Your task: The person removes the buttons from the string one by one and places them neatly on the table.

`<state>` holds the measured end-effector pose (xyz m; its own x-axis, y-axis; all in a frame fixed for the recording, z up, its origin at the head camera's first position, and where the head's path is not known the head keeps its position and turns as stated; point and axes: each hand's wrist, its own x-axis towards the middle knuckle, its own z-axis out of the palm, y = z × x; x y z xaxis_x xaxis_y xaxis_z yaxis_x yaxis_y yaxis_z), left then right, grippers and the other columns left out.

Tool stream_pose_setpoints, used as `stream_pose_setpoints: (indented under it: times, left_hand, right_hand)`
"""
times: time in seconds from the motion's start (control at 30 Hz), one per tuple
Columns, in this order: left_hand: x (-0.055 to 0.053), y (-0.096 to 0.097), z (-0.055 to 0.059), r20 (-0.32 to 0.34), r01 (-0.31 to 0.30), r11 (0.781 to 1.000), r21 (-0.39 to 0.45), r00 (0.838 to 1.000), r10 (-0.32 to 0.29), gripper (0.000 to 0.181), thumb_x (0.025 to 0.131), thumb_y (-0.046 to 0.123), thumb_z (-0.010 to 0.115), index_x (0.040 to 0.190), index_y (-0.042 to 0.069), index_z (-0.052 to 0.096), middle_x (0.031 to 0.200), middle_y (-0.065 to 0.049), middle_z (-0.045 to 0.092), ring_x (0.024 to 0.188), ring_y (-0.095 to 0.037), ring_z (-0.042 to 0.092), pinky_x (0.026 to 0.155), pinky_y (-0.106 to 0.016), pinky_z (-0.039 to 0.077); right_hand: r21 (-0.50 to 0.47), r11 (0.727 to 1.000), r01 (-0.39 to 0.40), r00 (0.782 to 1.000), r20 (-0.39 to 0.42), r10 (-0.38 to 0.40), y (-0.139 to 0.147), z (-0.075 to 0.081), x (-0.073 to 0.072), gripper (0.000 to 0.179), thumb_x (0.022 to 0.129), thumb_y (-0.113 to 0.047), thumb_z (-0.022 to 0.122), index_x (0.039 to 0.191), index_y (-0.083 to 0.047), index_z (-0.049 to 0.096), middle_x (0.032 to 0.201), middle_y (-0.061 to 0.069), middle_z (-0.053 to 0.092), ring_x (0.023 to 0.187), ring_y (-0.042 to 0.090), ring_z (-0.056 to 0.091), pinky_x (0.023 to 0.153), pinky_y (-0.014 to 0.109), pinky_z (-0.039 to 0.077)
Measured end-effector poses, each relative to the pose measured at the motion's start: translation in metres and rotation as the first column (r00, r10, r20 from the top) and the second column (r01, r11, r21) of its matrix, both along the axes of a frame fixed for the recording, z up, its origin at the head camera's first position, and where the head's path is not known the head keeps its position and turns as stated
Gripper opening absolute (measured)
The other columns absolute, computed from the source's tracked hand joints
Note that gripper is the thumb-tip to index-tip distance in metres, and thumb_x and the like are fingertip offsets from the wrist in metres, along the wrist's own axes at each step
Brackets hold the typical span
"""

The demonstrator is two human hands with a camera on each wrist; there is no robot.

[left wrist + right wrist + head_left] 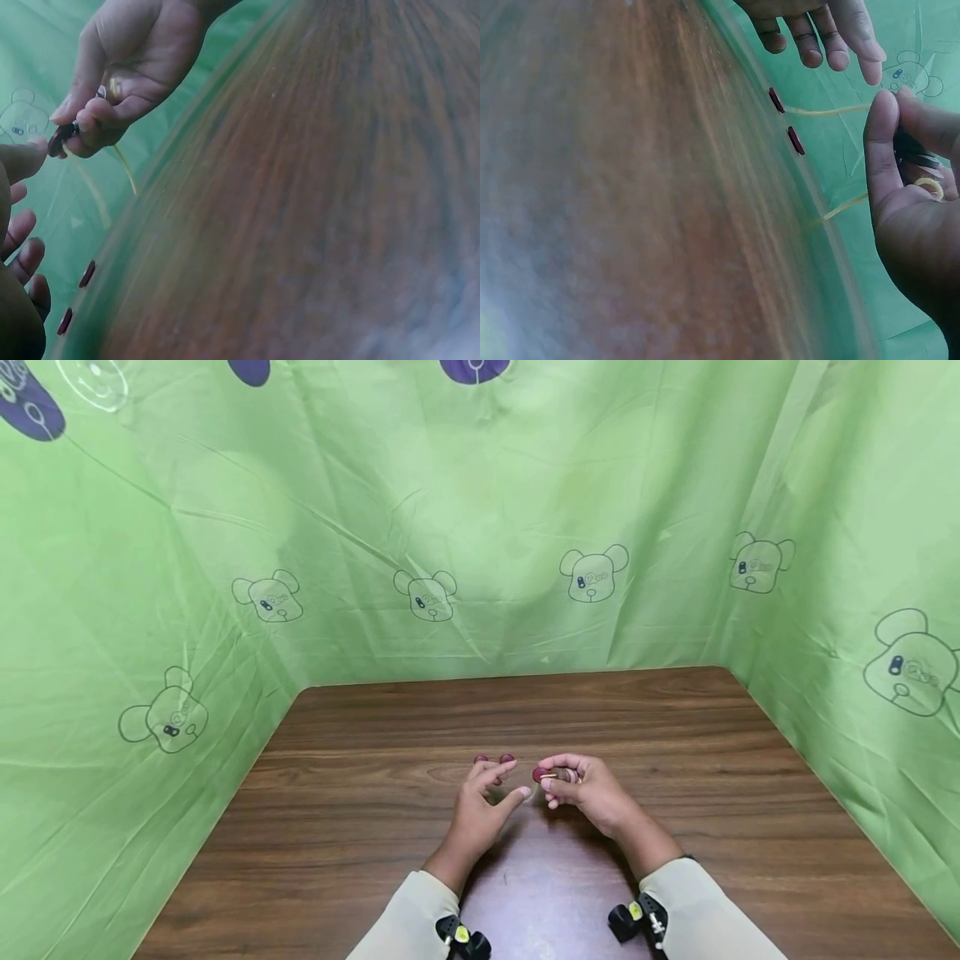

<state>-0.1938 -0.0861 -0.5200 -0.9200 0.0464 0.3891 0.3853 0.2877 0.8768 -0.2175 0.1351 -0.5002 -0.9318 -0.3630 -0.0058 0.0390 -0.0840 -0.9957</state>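
Note:
My right hand [596,791] pinches a small dark red disc [539,774] between thumb and fingers, above the table. Behind it, more thin discs sit stacked in the same hand, partly hidden by the fingers. A yellow cord [829,112] runs out from the pinch, and another stretch of cord [126,169] hangs below the hand. To the left, my left hand [478,810] has its fingers spread, with the thumb close to the held disc; whether it touches cannot be told. Two dark red discs, one on the left [481,759] and one on the right [507,758], lie just beyond the left fingers.
The brown wood-grain table [360,810] extends around both hands. Green cloth [495,510] printed with bear heads hangs along its back and both sides. A small black camera [636,918] is strapped on the right wrist, and another [462,937] on the left.

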Motion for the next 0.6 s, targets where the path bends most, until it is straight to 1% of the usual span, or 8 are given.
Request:
stream_pose_setpoints:
  times: [0.17,0.27,0.4,0.5,0.6]
  left_hand:
    - [0.0004,-0.0001,-0.0009,0.005,0.049,0.999,0.003,0.999,-0.049,0.040,0.089,0.013,0.091,0.128,0.010,0.081,0.115,-0.023,0.071,0.106,-0.040,0.065,0.085,-0.042,0.054]
    - [0.0004,-0.0002,-0.0018,0.011,0.061,0.998,0.003,0.998,-0.061,0.039,0.090,0.015,0.090,0.128,0.009,0.081,0.113,-0.022,0.071,0.104,-0.039,0.066,0.083,-0.043,0.054]
    - [0.0015,0.0004,-0.0012,0.030,0.061,0.998,0.016,0.998,-0.062,0.039,0.090,0.014,0.090,0.127,0.007,0.080,0.111,-0.020,0.071,0.102,-0.038,0.066,0.082,-0.037,0.053]
    - [0.0024,0.0011,-0.0005,0.038,0.064,0.998,0.027,0.997,-0.065,0.040,0.090,0.012,0.090,0.128,0.003,0.079,0.109,-0.019,0.071,0.101,-0.040,0.066,0.082,-0.032,0.053]
    - [0.0028,0.0016,-0.0004,0.039,0.066,0.997,0.039,0.997,-0.068,0.041,0.090,0.011,0.090,0.128,0.001,0.078,0.107,-0.019,0.071,0.100,-0.041,0.066,0.082,-0.030,0.053]
  right_hand:
    - [0.015,1.000,-0.027,0.999,-0.022,0.028,-0.0002,0.0005,0.0004,0.040,0.101,-0.001,0.074,0.133,0.020,0.062,0.095,0.003,0.078,0.070,0.007,0.069,0.069,0.025,0.063]
    - [0.020,0.999,-0.034,0.999,-0.030,0.035,-0.0002,0.0009,0.0007,0.040,0.102,-0.002,0.073,0.135,0.019,0.062,0.092,0.002,0.077,0.070,0.006,0.069,0.069,0.025,0.063]
    - [0.009,0.999,-0.040,0.999,-0.028,0.040,-0.0007,0.0005,0.0008,0.041,0.101,0.000,0.073,0.134,0.020,0.060,0.092,-0.003,0.078,0.070,0.007,0.070,0.069,0.025,0.063]
    - [-0.010,0.999,-0.038,0.999,-0.012,0.038,-0.0013,0.0003,0.0011,0.039,0.100,0.003,0.073,0.132,0.020,0.058,0.094,-0.004,0.078,0.071,0.008,0.070,0.069,0.026,0.063]
    - [-0.029,0.999,-0.032,0.999,0.009,0.033,-0.0022,0.0013,0.0017,0.034,0.099,0.004,0.073,0.128,0.015,0.058,0.091,-0.004,0.075,0.071,0.009,0.070,0.069,0.025,0.063]
